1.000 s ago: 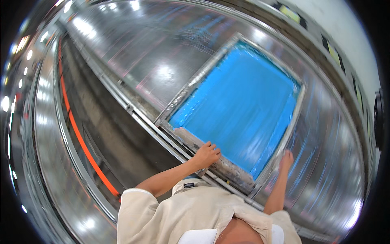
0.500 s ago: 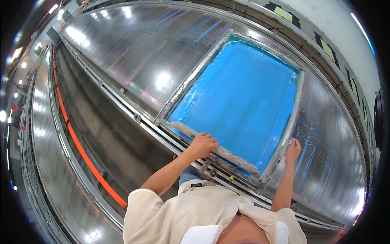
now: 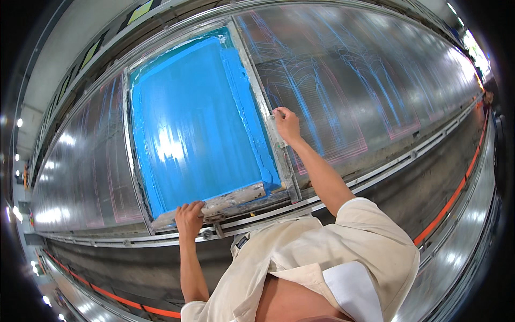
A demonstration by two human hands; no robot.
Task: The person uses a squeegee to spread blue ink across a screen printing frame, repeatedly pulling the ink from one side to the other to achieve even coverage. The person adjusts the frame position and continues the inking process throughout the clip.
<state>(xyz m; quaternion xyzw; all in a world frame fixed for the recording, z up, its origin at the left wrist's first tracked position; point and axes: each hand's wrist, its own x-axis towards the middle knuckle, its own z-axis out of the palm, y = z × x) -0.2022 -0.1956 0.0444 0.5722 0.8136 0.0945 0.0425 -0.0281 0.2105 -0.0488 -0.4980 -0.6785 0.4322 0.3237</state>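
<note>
A rectangular printing screen with a worn metal frame (image 3: 256, 85) lies on the long table, its mesh covered in wet blue ink (image 3: 188, 102). Along the near end of the screen rests a squeegee (image 3: 236, 197) with a pale, stained bar. My left hand (image 3: 189, 217) is closed over the left part of that bar, knuckles up. On the right side rail, my right hand (image 3: 287, 124) pinches the outer edge of the frame. Its fingertips are partly hidden.
The dark shiny table (image 3: 338, 91) carries thin blue and pink line prints on both sides of the screen. A metal rail (image 3: 375, 166) with small fittings runs along its near edge. Behind me lie an aisle, an orange strip (image 3: 450, 201) and another long table.
My view has swung to the right, so the screen now appears further left and more of the table's right part shows. Both hands keep their places on the squeegee and the frame.
</note>
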